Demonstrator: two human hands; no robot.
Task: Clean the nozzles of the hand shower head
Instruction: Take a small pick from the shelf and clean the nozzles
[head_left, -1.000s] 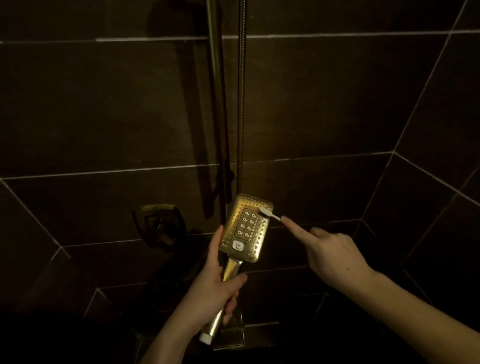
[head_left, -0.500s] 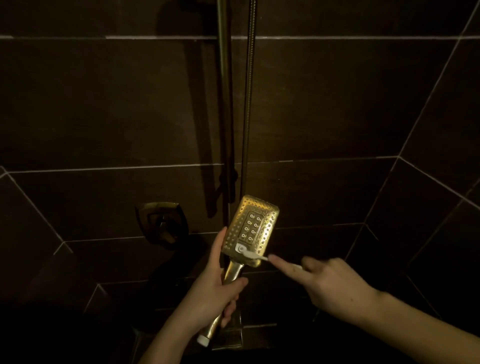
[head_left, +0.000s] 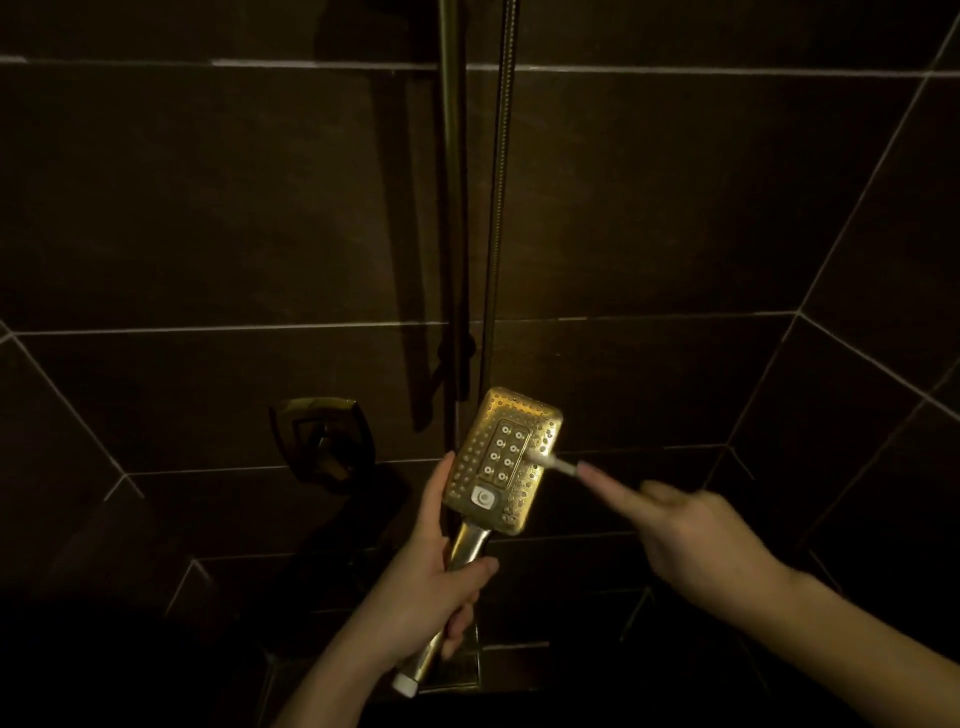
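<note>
In a dim, dark-tiled shower, my left hand grips the handle of the gold shower head, face toward me, while my right hand pinches a small white brush against its right-side nozzles.

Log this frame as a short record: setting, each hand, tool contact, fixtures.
setting: dark tiled shower wall
left hand: wrapped around the handle of the gold shower head, nozzle face toward the camera
right hand: holds a small white brush, forefinger along it
contact: brush tip on the nozzle face, right of the centre panel
fixtures: rail, hose, valve handle
</note>
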